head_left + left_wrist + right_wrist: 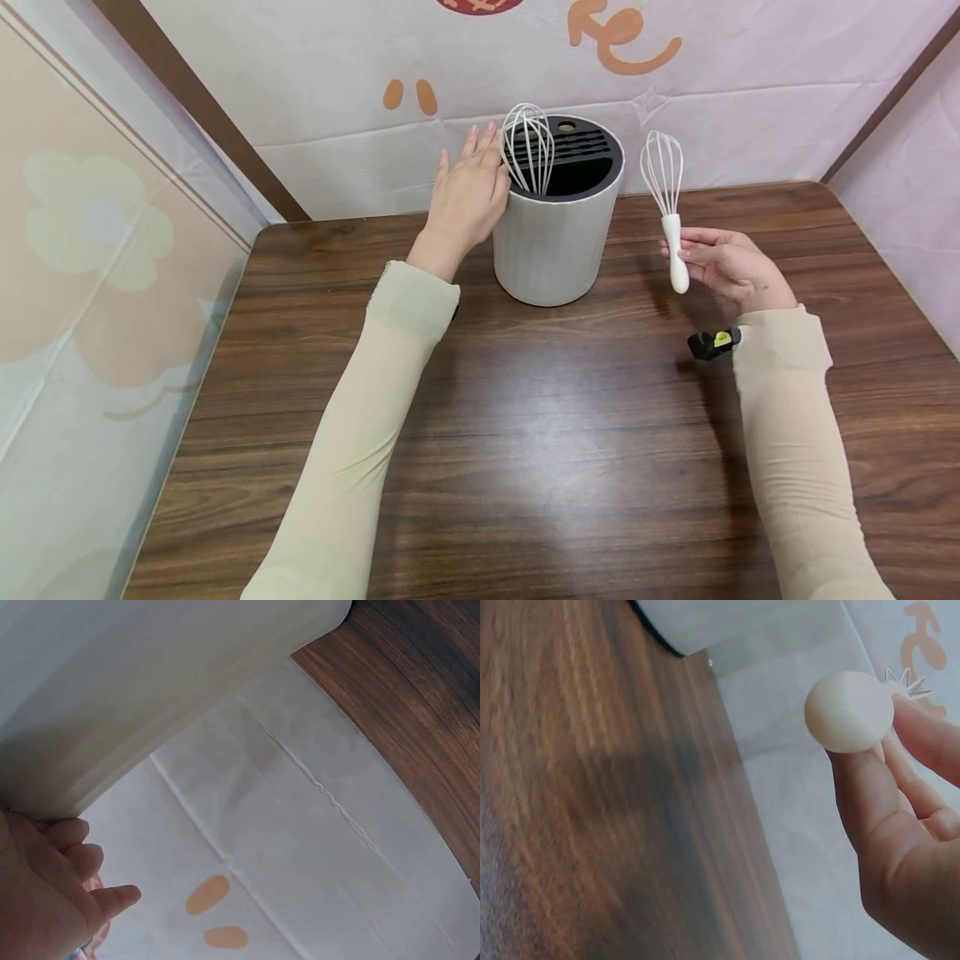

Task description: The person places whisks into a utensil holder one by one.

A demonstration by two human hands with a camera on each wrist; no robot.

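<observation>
Two white whisks are in view: one whisk (670, 204) is held upright at centre right of the head frame, wire loops at top, smooth white handle pointing down, clear of the table; the second whisk (528, 148) stands loops-up inside the holder (555, 242), a pale ribbed cylinder with a black slotted top, at upper centre of the frame on the brown wood-grain table (525, 433). The right hand (723, 265) pinches the held whisk's handle between thumb and fingertips, the other fingers loosely extended; in the right wrist view the rounded handle end (849, 711) sits at upper right against the fingertips (922, 742). The left hand (467, 196) lies flat against the holder's left side, fingers straight and pointing up, gripping nothing; the left wrist view shows its fingers (71, 859) touching the holder's wall (150, 697) at lower left.
</observation>
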